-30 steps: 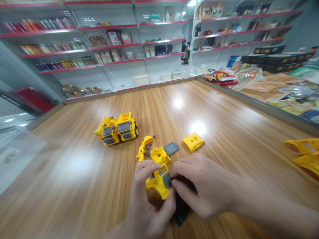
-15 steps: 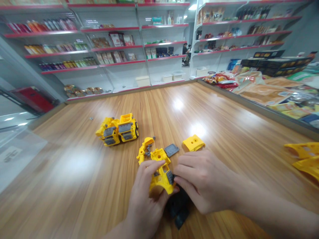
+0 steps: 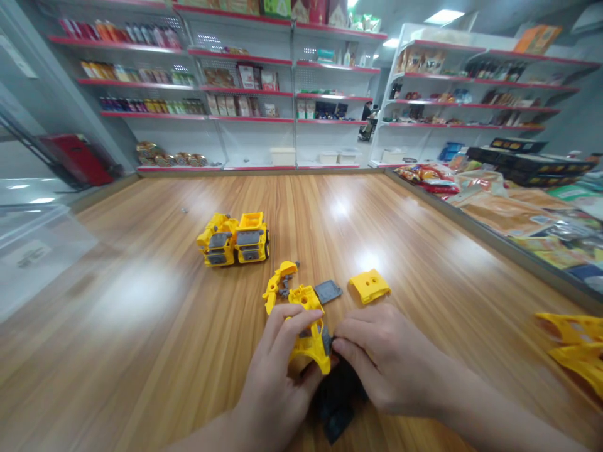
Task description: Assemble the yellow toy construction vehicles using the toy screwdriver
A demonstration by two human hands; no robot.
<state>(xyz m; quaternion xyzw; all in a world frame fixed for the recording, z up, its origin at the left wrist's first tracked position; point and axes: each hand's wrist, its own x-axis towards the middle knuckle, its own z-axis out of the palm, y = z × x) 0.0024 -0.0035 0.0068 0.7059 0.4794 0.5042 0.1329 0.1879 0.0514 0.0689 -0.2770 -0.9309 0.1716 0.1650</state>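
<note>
My left hand [image 3: 277, 383] is closed around a yellow toy truck body [image 3: 311, 344], held just above the wooden table [image 3: 155, 326]. My right hand [image 3: 381, 364] pinches a dark grey part [image 3: 335, 392] against the right side of that yellow body. Just beyond my fingers lie a yellow digger arm [image 3: 277, 285], a yellow block [image 3: 305, 295], a flat grey plate [image 3: 328, 290] and a yellow cover with two holes [image 3: 369, 285]. Two assembled yellow toy trucks [image 3: 235, 238] stand side by side farther back.
Yellow plastic pieces [image 3: 577, 345] lie at the right edge. A clear plastic box [image 3: 32, 251] sits at the left. Packaged goods [image 3: 509, 207] fill a display beyond the table's right border. Shop shelves [image 3: 226, 94] line the back wall.
The camera has tilted up, so more of the shelves shows. My hands stay on the yellow body and the grey part, turned slightly; the loose parts have not moved.
</note>
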